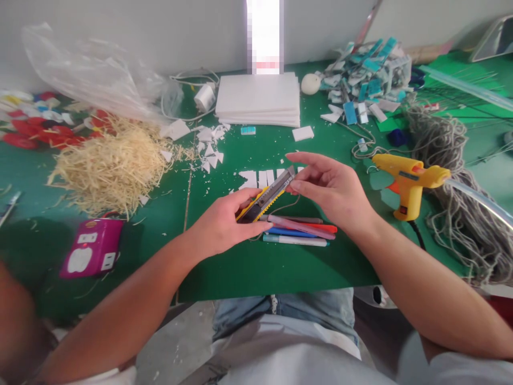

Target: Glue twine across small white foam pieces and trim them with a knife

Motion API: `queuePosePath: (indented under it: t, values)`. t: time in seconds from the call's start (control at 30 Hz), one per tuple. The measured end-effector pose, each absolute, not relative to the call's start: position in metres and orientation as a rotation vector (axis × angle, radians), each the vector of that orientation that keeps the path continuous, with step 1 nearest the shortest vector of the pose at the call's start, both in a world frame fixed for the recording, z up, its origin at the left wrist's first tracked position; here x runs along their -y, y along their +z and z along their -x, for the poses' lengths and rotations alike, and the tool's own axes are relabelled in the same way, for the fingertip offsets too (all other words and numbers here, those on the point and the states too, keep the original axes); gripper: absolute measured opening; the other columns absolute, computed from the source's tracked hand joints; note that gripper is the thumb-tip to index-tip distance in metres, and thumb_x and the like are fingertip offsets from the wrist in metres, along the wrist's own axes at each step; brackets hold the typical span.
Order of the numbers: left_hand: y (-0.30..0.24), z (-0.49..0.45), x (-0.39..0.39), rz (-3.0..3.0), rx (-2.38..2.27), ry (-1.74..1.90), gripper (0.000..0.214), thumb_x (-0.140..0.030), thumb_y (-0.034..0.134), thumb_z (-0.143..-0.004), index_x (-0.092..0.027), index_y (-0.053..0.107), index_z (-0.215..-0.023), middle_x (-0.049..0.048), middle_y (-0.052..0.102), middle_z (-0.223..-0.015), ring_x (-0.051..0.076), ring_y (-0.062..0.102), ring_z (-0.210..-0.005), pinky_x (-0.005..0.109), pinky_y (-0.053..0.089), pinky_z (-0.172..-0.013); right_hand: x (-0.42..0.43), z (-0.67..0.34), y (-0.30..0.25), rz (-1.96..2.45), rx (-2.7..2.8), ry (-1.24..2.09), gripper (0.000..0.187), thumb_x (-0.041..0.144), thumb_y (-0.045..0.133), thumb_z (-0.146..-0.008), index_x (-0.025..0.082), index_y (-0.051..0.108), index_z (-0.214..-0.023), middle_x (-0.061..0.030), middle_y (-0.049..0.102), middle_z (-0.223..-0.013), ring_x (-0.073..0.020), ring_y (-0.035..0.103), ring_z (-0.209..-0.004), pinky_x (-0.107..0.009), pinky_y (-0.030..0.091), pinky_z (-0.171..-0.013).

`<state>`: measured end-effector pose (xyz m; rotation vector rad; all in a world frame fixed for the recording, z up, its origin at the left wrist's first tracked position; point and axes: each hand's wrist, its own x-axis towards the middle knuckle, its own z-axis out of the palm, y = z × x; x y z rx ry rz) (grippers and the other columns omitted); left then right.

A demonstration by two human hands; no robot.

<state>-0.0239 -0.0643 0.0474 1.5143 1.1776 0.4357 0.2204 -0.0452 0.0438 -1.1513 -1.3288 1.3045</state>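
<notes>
A yellow and grey utility knife (267,197) is held slantwise above the green table, its front end up and to the right. My left hand (224,222) is closed around its lower end, the thumb along the near side. At the knife's front end, the thumb and bent fingers of my right hand (331,187) pinch the tip, while the index finger stretches out above. How far the blade is out I cannot tell. Below the knife lie several markers (298,240), in white, blue, red and pink. Small white cut pieces (262,177) lie in a row just behind it.
A stack of white sheets (258,99) stands at the back. To the right are a yellow glue gun (409,179), grey yarn (441,144) and a pile of blue-white scraps (368,75). Leftward are straw shreds (110,166), a magenta power box (94,248) and a plastic bag (100,75).
</notes>
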Motion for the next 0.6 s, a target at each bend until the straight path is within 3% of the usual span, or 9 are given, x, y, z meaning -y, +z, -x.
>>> queuePosePath:
  t: [0.1, 0.27, 0.33, 0.47, 0.6]
  values:
    - [0.044, 0.022, 0.067, -1.638, -1.283, 0.469, 0.059, -0.053, 0.08, -0.081, -0.019, 0.074, -0.129, 0.0039, 0.08, -0.101, 0.021, 0.074, -0.081, 0.029, 0.061, -0.071, 0.046, -0.22, 0.044, 1.143, 1.337, 1.334, 0.049, 0.026, 0.087, -0.074, 0.02, 0.081, -0.122, 0.0042, 0.079, -0.075, -0.017, 0.075, -0.071, -0.034, 0.063, -0.072]
    - [0.038, 0.025, 0.069, -2.079, -1.392, 0.611, 0.049, -0.046, 0.068, -0.094, -0.021, 0.074, -0.136, 0.0078, 0.084, -0.117, 0.023, 0.078, -0.096, 0.031, 0.063, -0.087, 0.043, -0.223, 0.04, 1.187, 1.353, 1.375, 0.054, 0.03, 0.087, -0.075, 0.019, 0.08, -0.127, 0.0006, 0.081, -0.078, -0.0196, 0.077, -0.074, -0.037, 0.066, -0.074]
    - [0.036, 0.028, 0.069, -2.294, -1.406, 0.601, 0.043, -0.042, 0.062, -0.1, -0.022, 0.075, -0.135, 0.0077, 0.084, -0.114, 0.024, 0.078, -0.098, 0.03, 0.061, -0.085, 0.041, -0.224, 0.039, 1.203, 1.344, 1.415, 0.048, 0.031, 0.087, -0.074, 0.017, 0.082, -0.12, -0.001, 0.08, -0.077, -0.0195, 0.076, -0.073, -0.037, 0.066, -0.074]
    - [0.033, 0.03, 0.069, -2.51, -1.412, 0.568, 0.04, -0.04, 0.056, -0.106, -0.023, 0.074, -0.138, 0.0071, 0.083, -0.104, 0.023, 0.077, -0.09, 0.029, 0.056, -0.077, 0.041, -0.225, 0.042, 1.217, 1.369, 1.479, 0.018, 0.035, 0.087, -0.077, 0.02, 0.083, -0.087, -0.0018, 0.079, -0.071, -0.0169, 0.071, -0.067, -0.034, 0.064, -0.071]
    - [0.032, 0.029, 0.069, -2.626, -1.4, 0.569, 0.043, -0.038, 0.047, -0.111, -0.019, 0.072, -0.14, 0.0094, 0.083, -0.103, 0.025, 0.076, -0.084, 0.033, 0.055, -0.075, 0.042, -0.224, 0.043, 1.239, 1.415, 1.443, 0.016, 0.033, 0.085, -0.079, 0.022, 0.075, -0.073, -0.0007, 0.076, -0.065, -0.0153, 0.068, -0.062, -0.03, 0.06, -0.065]
